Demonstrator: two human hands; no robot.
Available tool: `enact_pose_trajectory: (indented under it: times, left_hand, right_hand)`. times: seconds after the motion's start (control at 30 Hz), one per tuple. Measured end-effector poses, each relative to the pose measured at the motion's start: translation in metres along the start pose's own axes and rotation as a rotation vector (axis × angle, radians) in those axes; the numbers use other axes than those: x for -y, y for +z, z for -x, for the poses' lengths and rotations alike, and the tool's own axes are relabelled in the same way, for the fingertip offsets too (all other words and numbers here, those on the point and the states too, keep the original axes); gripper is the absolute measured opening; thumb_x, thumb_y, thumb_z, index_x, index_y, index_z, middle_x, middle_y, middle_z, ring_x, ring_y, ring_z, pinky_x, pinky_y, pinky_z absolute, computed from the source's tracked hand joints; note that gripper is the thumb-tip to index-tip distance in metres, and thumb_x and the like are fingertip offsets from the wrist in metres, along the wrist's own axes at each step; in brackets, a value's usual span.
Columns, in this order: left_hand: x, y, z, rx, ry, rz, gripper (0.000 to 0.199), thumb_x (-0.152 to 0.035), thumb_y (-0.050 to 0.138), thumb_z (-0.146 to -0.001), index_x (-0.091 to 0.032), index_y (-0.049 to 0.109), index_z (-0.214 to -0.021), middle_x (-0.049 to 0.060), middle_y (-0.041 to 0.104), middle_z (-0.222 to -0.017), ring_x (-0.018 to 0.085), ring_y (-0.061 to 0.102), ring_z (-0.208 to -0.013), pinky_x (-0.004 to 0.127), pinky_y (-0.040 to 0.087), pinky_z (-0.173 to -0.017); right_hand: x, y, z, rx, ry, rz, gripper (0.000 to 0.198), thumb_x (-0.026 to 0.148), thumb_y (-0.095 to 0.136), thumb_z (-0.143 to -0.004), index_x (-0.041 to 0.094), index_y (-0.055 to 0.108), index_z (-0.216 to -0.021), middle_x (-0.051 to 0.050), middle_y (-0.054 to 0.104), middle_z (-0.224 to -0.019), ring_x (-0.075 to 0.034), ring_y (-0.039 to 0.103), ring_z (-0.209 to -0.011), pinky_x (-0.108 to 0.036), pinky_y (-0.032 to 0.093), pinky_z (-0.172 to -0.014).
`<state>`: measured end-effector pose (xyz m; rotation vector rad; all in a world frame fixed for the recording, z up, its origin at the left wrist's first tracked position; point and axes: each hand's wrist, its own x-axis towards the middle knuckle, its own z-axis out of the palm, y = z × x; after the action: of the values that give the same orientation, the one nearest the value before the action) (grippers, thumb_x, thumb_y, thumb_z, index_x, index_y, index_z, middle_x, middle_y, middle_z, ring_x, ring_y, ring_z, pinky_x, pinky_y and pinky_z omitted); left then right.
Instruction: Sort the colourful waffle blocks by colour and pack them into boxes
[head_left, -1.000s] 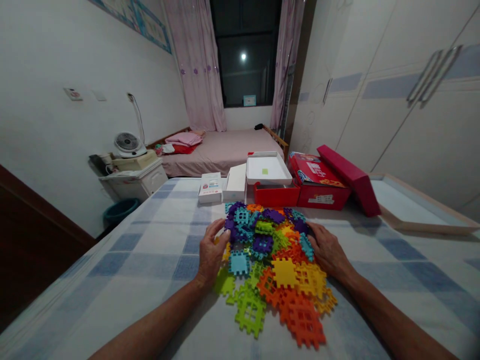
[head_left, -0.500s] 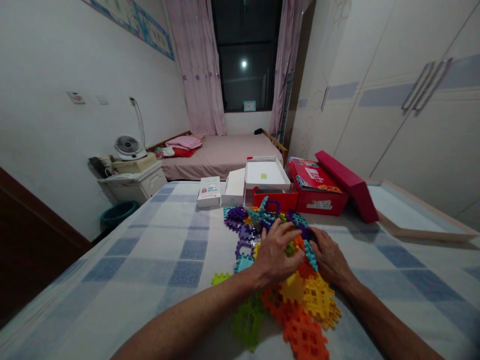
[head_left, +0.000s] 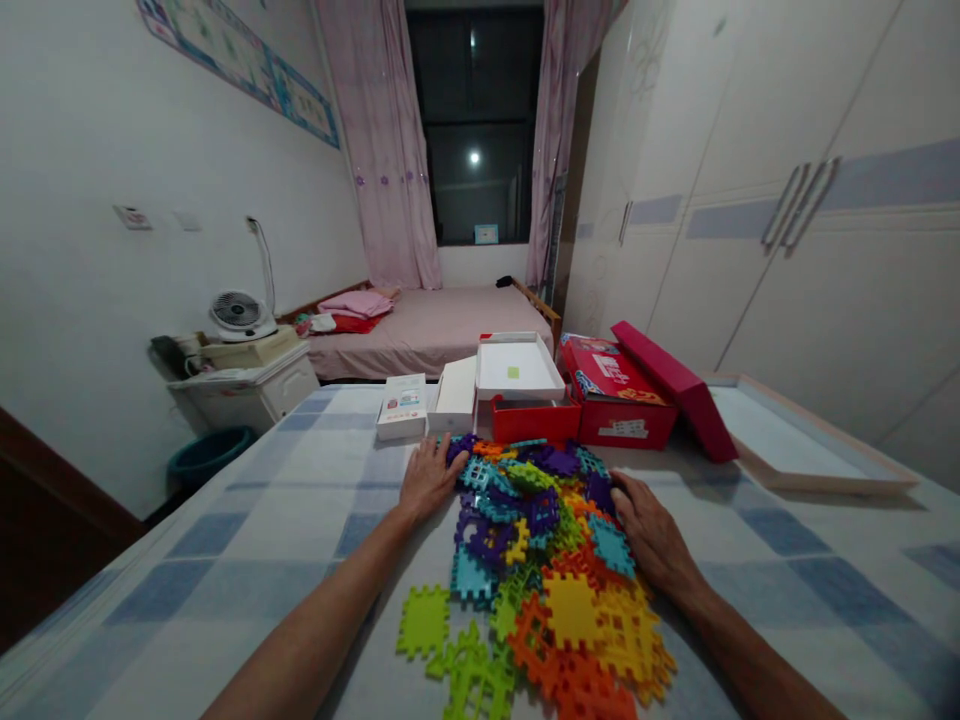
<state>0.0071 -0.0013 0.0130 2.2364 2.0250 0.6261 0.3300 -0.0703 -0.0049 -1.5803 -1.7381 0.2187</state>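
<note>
A heap of plastic interlocking building tiles [head_left: 540, 505] in purple, turquoise, green, yellow and orange lies on the checked cloth. My left hand [head_left: 431, 478] rests at the heap's left far edge, fingers stretched forward and touching purple tiles. On the opposite side, my right hand [head_left: 651, 525] lies against the heap's edge with its fingers extended beside purple and turquoise tiles. Nearer to me are a flat yellow tile [head_left: 572, 610], orange lattice tiles [head_left: 592, 685] and a green square tile [head_left: 424, 620]. Neither hand grips a tile.
Behind the heap stand a small white box [head_left: 402, 407], an open red-and-white box [head_left: 534, 415], a red box [head_left: 619, 400] with a tilted red lid [head_left: 675, 390], and a shallow wood-edged tray [head_left: 817, 440]. A bed [head_left: 450, 330] is beyond.
My left hand has moved from on top of the heap to its left edge, uncovering the middle. The heap is more spread out and flatter. My right hand stays at the right side.
</note>
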Motion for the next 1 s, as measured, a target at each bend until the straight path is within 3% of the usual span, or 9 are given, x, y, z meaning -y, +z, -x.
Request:
enact_pose_trajectory:
  times: [0.13,0.3,0.37,0.63,0.73,0.8,0.87,0.93,1.0]
  left_hand:
    - [-0.02,0.011,0.006,-0.02,0.04,0.181,0.05,-0.042,0.029,-0.094,-0.016,0.039,-0.135,0.012,0.052,-0.131,0.019,0.048,-0.121,0.032,0.037,-0.1]
    - [-0.053,0.006,0.011,-0.198,0.0,0.758,0.045,-0.037,0.051,-0.085,-0.017,0.051,-0.125,0.009,0.059,-0.12,0.02,0.054,-0.112,0.035,0.04,-0.098]
    - [-0.068,0.002,0.015,-0.214,0.067,0.793,0.039,-0.028,0.056,-0.08,-0.018,0.056,-0.118,0.008,0.06,-0.116,0.02,0.054,-0.11,0.036,0.039,-0.099]
    - [-0.148,-0.006,0.029,0.004,0.456,0.641,0.029,-0.021,0.052,-0.082,-0.017,0.061,-0.109,0.007,0.062,-0.111,0.017,0.057,-0.103,0.032,0.044,-0.094]
    - [-0.169,-0.02,0.045,0.038,0.62,0.444,0.035,-0.031,0.05,-0.085,-0.018,0.057,-0.117,0.009,0.058,-0.122,0.022,0.052,-0.114,0.041,0.039,-0.1]
    - [-0.172,-0.036,0.068,-0.026,0.751,0.308,0.041,-0.04,0.049,-0.086,-0.02,0.053,-0.122,0.009,0.052,-0.131,0.028,0.04,-0.126,0.05,0.029,-0.106]
    - [-0.166,-0.051,0.098,0.007,1.075,0.236,0.046,-0.049,0.047,-0.085,-0.024,0.052,-0.123,0.006,0.049,-0.135,0.025,0.034,-0.131,0.047,0.023,-0.11]
    - [-0.154,-0.058,0.126,0.08,1.355,0.086,0.036,-0.041,0.043,-0.09,-0.029,0.052,-0.123,0.001,0.046,-0.138,0.021,0.029,-0.134,0.045,0.021,-0.111]
    - [-0.141,-0.055,0.145,0.064,1.437,-0.019,0.031,-0.034,0.04,-0.092,-0.033,0.053,-0.12,-0.003,0.042,-0.141,0.02,0.026,-0.136,0.045,0.023,-0.11]
  right_hand:
    - [-0.002,0.002,-0.001,0.007,-0.03,0.018,0.039,0.038,0.029,-0.088,0.021,0.053,-0.114,-0.009,0.058,-0.115,-0.023,0.053,-0.111,-0.043,0.04,-0.099]
    - [-0.008,0.006,-0.002,0.024,-0.042,0.011,0.039,0.038,0.031,-0.088,0.021,0.05,-0.117,-0.01,0.056,-0.119,-0.024,0.051,-0.112,-0.046,0.039,-0.099]
    - [-0.007,0.006,-0.002,0.014,-0.032,0.001,0.04,0.038,0.03,-0.088,0.02,0.049,-0.119,-0.01,0.055,-0.119,-0.024,0.05,-0.113,-0.046,0.039,-0.1]
    - [-0.001,0.005,-0.003,-0.054,0.021,-0.065,0.04,0.04,0.031,-0.089,0.019,0.05,-0.117,-0.011,0.055,-0.117,-0.023,0.05,-0.112,-0.044,0.038,-0.101]
    - [-0.002,0.005,-0.002,-0.063,-0.032,-0.078,0.039,0.041,0.03,-0.088,0.02,0.051,-0.114,-0.01,0.053,-0.119,-0.023,0.048,-0.115,-0.045,0.037,-0.101]
    - [-0.003,0.005,-0.002,-0.05,-0.07,-0.083,0.038,0.042,0.032,-0.086,0.022,0.053,-0.112,-0.01,0.053,-0.12,-0.023,0.046,-0.117,-0.044,0.037,-0.101]
    - [-0.001,0.004,-0.002,-0.046,-0.018,-0.09,0.04,0.043,0.032,-0.086,0.021,0.053,-0.113,-0.01,0.054,-0.118,-0.023,0.047,-0.116,-0.043,0.039,-0.1]
    - [0.003,0.003,-0.003,-0.043,0.054,-0.095,0.042,0.043,0.03,-0.087,0.02,0.052,-0.115,-0.01,0.055,-0.117,-0.022,0.049,-0.113,-0.042,0.039,-0.1]
    - [0.007,0.002,-0.004,-0.038,0.074,-0.093,0.043,0.043,0.03,-0.088,0.019,0.051,-0.116,-0.01,0.055,-0.117,-0.022,0.049,-0.113,-0.043,0.038,-0.101]
